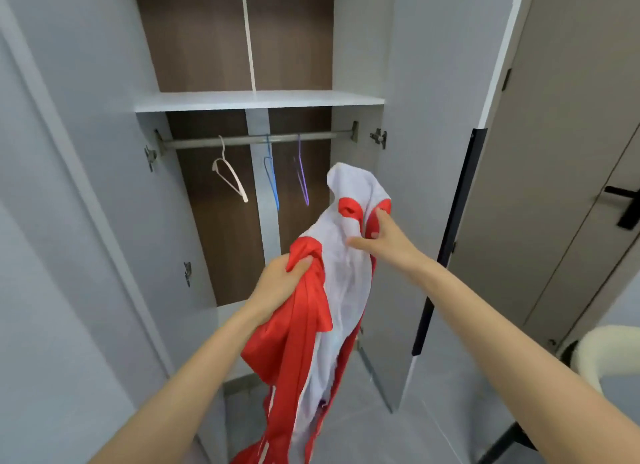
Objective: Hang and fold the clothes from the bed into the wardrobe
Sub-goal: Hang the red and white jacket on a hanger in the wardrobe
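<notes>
**Fig. 1. Jacket held up before the open wardrobe, prior to hanging**

The red-and-white jacket [341,290] is off the bed and in the air, at the centre of the view, in front of the open wardrobe [207,221]. Both hands are clamped on it. The left hand [282,278], at 7 o'clock of the garment's top, holds a bunched fistful of red cloth. The right hand [388,240], at 3 o'clock, has its fingers hooked into the red edging near what appears to be the neck opening, with the thumb laid across the white fabric. The hands are apart, with cloth between them.

The rail [207,141] runs beneath the shelf [259,100], at 11 o'clock of the jacket. It carries three bare hangers: a white hanger [239,186], a blue hanger [275,190] and a purple hanger [304,186].

Handling, as judged: the cloth is light, thin and limp. It drapes in long folds towards the floor and holds no shape of its own. The red shell looks smooth and may slide off a slim hanger. The best hold is at the collar and shoulder seams, which would open the neck so that a hanger can be slipped in. The present left-hand bunch gives carrying grip only. The hanging step seems begun, with no hanger yet taken.
</notes>
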`<state>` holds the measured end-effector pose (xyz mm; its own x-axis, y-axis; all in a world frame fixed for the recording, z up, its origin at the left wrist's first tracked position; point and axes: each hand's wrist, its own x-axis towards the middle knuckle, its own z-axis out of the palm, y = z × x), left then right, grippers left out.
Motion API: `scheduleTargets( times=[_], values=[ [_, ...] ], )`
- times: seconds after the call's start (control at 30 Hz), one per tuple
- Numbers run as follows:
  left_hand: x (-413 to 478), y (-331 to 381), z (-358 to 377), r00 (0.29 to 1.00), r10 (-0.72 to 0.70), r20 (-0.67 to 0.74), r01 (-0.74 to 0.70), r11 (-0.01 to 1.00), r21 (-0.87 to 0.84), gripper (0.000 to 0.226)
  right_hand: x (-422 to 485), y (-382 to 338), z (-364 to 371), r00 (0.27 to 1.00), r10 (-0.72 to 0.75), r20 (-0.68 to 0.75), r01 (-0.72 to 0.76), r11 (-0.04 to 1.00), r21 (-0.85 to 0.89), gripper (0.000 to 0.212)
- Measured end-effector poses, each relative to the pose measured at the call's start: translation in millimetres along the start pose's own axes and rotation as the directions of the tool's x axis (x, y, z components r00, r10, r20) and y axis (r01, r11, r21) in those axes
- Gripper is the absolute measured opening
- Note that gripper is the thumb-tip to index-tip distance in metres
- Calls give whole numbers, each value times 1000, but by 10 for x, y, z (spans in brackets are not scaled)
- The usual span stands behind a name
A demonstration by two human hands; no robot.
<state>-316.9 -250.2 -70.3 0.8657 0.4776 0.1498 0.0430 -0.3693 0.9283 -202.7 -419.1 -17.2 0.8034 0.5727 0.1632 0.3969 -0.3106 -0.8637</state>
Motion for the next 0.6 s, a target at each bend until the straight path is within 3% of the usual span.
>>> scheduleTargets(
  times=[0.07,0.13,0.2,0.27,0.33,0.43,0.5,0.6],
  values=[
    [66,92,-158,994,-61,-94,43,983,-178,16,-57,61,120,994,10,109,8,988,-156,89],
    [136,169,-252,987,-91,-133,55,967,-249,17,-181,116,211,958,65,280,23,955,-297,78],
    [176,238,-272,985,-125,-116,83,945,-318,21,-306,209,345,859,155,488,-8,957,-289,73],
    [181,324,-227,986,-163,-44,128,890,-439,18,-397,296,536,813,148,564,-6,969,-247,75],
    [172,433,-162,985,-163,50,164,819,-550,11,-417,361,751,864,58,500,6,992,-125,65],
    [214,563,-132,987,-113,114,160,737,-657,13,-373,339,900,968,-78,236,68,996,50,9],
    [255,614,-207,996,-85,28,83,754,-651,13,-263,371,807,985,-131,112,132,991,5,17],
    [403,514,-437,972,-73,-222,-23,916,-402,19,-120,335,597,986,-136,93,127,987,97,26]
  ],
)
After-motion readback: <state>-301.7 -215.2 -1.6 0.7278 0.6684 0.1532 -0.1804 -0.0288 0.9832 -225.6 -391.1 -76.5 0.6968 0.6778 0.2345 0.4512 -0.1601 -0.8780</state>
